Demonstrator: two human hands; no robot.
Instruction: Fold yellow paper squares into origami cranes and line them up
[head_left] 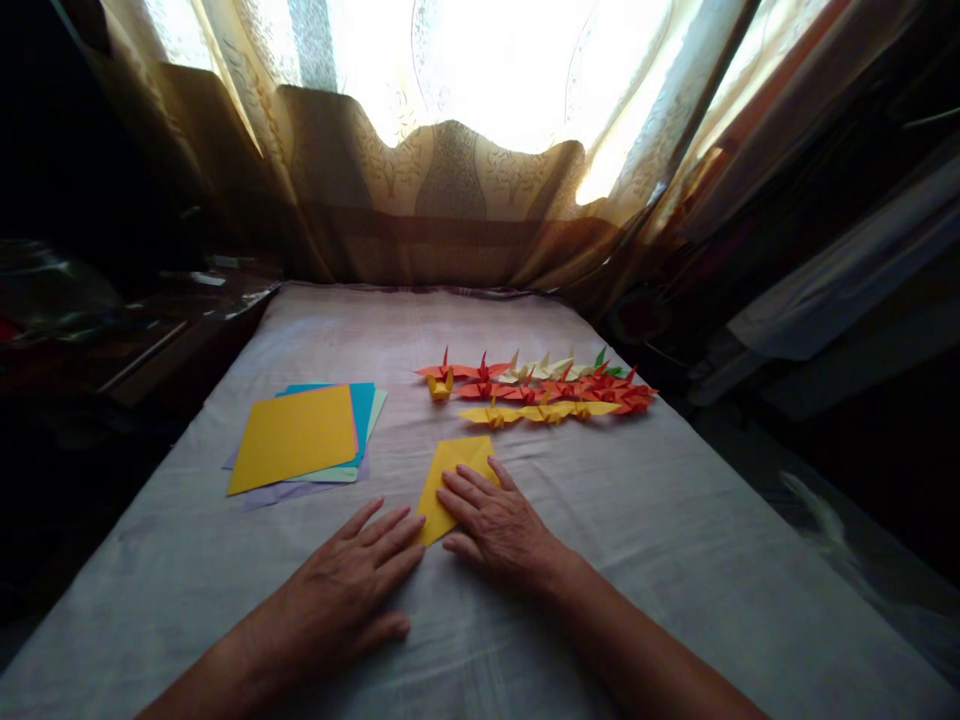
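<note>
A yellow folded paper (pixel 439 497), kite-like in outline with faint creases at its far end, lies flat on the cloth-covered table (pixel 637 620). My right hand (pixel 495 520) rests on it palm down with fingers stretched out, covering its right side. To its left, my left hand (pixel 352 580) lies flat, fingers apart, and its fingertips touch the paper's near left corner. Neither hand grasps anything. Beyond the paper stand rows of folded paper cranes (pixel 555 390) in red, yellow, cream and green. A small yellow folded piece (pixel 439 387) sits at their left end.
A loose stack of square paper sheets (pixel 296 435), yellow on top with blue, pale green and lilac edges showing, lies to the left. Patterned curtains (pixel 465 200) hang behind the table before a bright window. A dark shelf with clutter (pixel 150 330) borders the left side.
</note>
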